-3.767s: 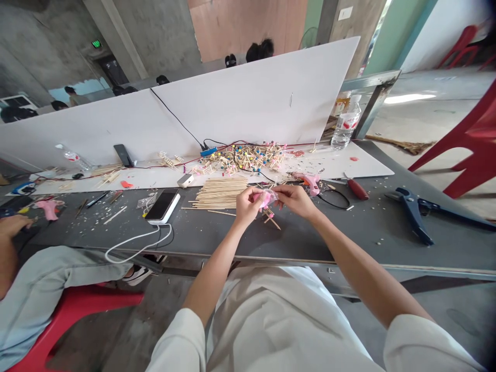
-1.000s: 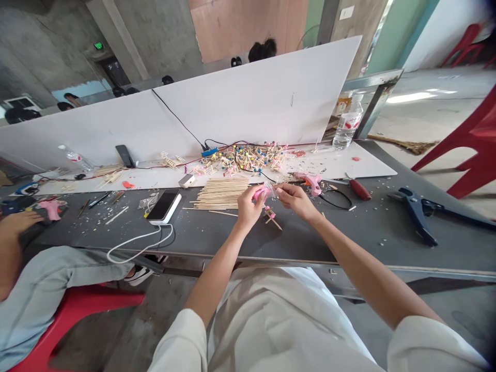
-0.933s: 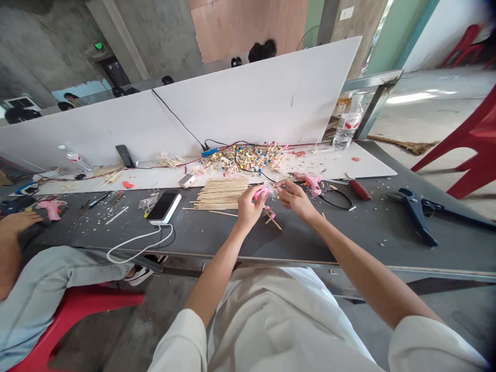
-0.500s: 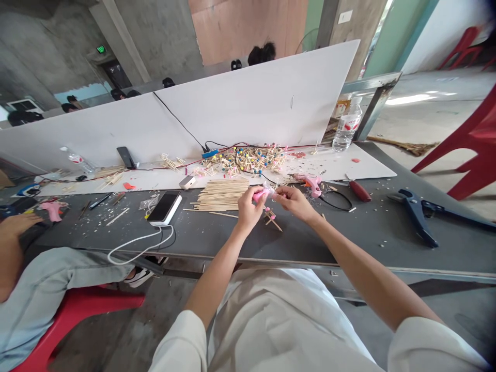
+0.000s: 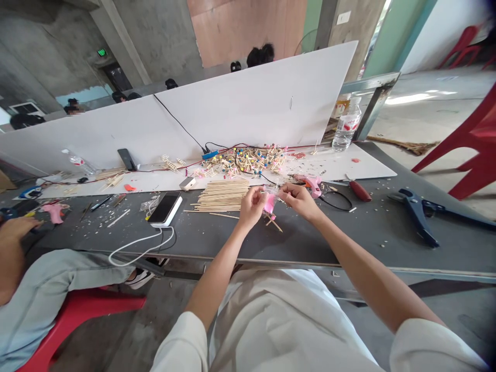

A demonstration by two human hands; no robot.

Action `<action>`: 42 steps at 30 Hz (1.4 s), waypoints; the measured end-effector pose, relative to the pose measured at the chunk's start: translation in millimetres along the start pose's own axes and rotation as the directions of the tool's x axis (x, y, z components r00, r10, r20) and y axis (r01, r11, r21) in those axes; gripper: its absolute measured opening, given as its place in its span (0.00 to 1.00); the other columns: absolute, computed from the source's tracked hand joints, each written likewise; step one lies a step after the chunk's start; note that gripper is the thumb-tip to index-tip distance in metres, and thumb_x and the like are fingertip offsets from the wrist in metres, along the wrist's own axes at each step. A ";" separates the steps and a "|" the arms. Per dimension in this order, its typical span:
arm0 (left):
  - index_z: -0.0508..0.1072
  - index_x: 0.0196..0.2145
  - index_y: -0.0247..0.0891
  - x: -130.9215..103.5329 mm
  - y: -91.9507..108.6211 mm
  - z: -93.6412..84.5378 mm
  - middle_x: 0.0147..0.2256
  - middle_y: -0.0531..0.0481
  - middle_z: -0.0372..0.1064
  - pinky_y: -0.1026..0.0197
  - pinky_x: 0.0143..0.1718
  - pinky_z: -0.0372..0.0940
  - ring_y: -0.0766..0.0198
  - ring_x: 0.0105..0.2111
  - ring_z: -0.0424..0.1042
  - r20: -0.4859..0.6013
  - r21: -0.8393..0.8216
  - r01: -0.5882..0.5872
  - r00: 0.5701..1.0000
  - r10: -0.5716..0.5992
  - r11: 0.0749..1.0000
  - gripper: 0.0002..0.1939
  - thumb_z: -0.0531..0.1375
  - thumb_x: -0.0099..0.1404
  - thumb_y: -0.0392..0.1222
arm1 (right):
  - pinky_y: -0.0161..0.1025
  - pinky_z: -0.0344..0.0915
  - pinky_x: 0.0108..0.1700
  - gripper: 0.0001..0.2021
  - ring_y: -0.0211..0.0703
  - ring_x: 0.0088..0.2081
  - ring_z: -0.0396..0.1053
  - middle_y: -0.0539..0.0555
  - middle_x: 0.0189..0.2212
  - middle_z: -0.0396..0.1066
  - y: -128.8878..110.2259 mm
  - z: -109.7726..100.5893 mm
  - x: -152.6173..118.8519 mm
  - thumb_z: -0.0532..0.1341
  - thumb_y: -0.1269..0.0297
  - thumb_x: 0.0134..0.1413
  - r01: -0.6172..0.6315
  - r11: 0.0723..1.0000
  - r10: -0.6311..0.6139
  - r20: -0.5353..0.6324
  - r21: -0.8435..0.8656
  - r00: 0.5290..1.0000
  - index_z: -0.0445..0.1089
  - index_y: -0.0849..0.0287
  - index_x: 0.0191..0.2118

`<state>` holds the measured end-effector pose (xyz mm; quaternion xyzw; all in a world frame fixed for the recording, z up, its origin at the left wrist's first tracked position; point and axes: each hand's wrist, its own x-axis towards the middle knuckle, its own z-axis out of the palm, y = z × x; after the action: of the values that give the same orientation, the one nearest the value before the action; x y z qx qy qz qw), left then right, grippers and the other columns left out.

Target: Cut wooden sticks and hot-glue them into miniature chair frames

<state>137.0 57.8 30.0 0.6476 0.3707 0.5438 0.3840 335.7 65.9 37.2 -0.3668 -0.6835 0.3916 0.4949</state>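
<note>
Both hands held a small clear plastic bag (image 5: pixel 271 199) with something pink inside, above the middle of the dark desk (image 5: pixel 329 243), between its near edge and the pale board (image 5: pixel 337 163) along the far side. The left hand (image 5: pixel 251 207) pinched the bag's upper left part between thumb and fingers, with hardly any gap; the right hand (image 5: pixel 300 200) had the clear upper right part in a similarly tight pinch. Half a second before, the pink contents had lain bunched at the left fingertips with the clear end pulled sideways toward the right hand. Now the bag hung down between the hands, its pink part low and in fuller view.

The small stick frame (image 5: pixel 275 223) lay on the desk just beyond the near edge's middle, where it had been; its upper part, visible a half second earlier, was now largely covered by the bag. The row of wooden sticks (image 5: pixel 220 195) stayed to the left of the hands, and the heap of bead-tipped sticks (image 5: pixel 251 160) stayed on the board. To the right, the pink glue gun (image 5: pixel 312 184), red-handled tool (image 5: pixel 358 190) and blue cutters (image 5: pixel 414 214), the last toward the desk's right end, had not changed places.
</note>
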 end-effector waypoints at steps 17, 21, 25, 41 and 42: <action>0.64 0.25 0.38 -5.4 7.6 -1.0 0.21 0.56 0.55 0.65 0.23 0.52 0.70 0.21 0.57 0.062 0.111 -0.133 0.990 0.127 0.985 0.25 0.59 0.70 0.61 | 0.36 0.49 0.26 0.18 0.35 0.22 0.52 0.45 0.19 0.59 -7.0 10.9 -1.5 0.66 0.47 0.57 -0.009 0.999 0.009 -0.001 0.051 1.000 0.71 0.58 0.31; 0.69 0.26 0.37 -4.5 8.8 -1.6 0.22 0.54 0.60 0.64 0.24 0.55 0.69 0.22 0.60 0.044 0.103 -0.170 0.985 0.166 0.980 0.24 0.59 0.71 0.60 | 0.36 0.48 0.25 0.18 0.34 0.22 0.51 0.45 0.19 0.58 -4.2 10.1 -1.1 0.67 0.47 0.56 -0.027 0.995 0.025 0.019 0.097 0.999 0.70 0.58 0.31; 0.71 0.25 0.36 -4.6 9.4 -3.6 0.23 0.52 0.64 0.64 0.26 0.58 0.67 0.24 0.63 0.003 0.176 -0.215 0.976 0.218 0.961 0.24 0.59 0.70 0.58 | 0.36 0.48 0.26 0.18 0.34 0.22 0.51 0.45 0.19 0.58 -5.6 12.3 -2.3 0.67 0.47 0.56 -0.010 0.995 0.007 0.036 0.100 0.999 0.71 0.59 0.30; 0.74 0.26 0.35 -5.7 10.7 -2.1 0.21 0.54 0.65 0.65 0.24 0.58 0.70 0.21 0.63 -0.021 0.045 -0.142 0.989 0.143 0.989 0.22 0.65 0.65 0.58 | 0.36 0.44 0.25 0.22 0.32 0.20 0.47 0.42 0.17 0.52 -12.2 12.2 -2.9 0.65 0.43 0.58 -0.078 0.972 0.051 0.125 0.221 0.991 0.67 0.58 0.27; 0.74 0.26 0.35 -5.8 9.7 -1.5 0.21 0.54 0.66 0.65 0.24 0.59 0.69 0.21 0.64 -0.013 0.041 -0.138 0.990 0.138 0.990 0.23 0.64 0.66 0.59 | 0.36 0.45 0.25 0.22 0.32 0.20 0.47 0.43 0.17 0.53 -11.8 12.0 -2.7 0.65 0.43 0.58 -0.075 0.976 0.053 0.109 0.206 0.993 0.66 0.58 0.27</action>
<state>135.3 48.5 36.5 0.6751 0.3389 0.5664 0.3295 323.4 56.4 44.3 -0.3137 -0.6510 0.4955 0.4820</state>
